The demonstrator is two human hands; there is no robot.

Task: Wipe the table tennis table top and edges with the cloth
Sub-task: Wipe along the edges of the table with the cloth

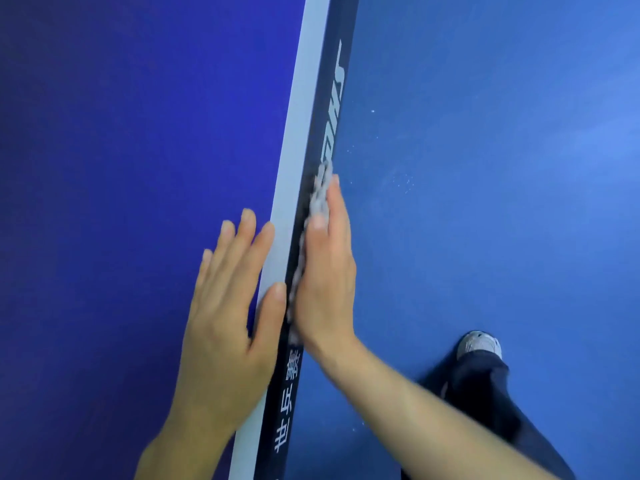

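Head view, looking down along the table's side: filling the left half of the frame you have the deep blue table top, with its white border line running from the lower middle up to the top edge. Your left hand lies flat on that top in the lower middle, fingers straight and slightly spread, holding nothing; the thumb rests on the white line. Just right of the line comes the dark side edge of the table, printed with white lettering above and below your hands. The cloth, a nubby grey-white one, sits against this edge at frame centre, trapped between it and your right hand. That hand stands on its side with fingers straight and together, pressing the cloth to the edge; the thumb lies along the cloth's top, and a bit of cloth pokes out beyond the fingertips. Right of that is the blue floor, flecked with pale specks. At lower right you can see a dark trouser leg and a pale shoe.
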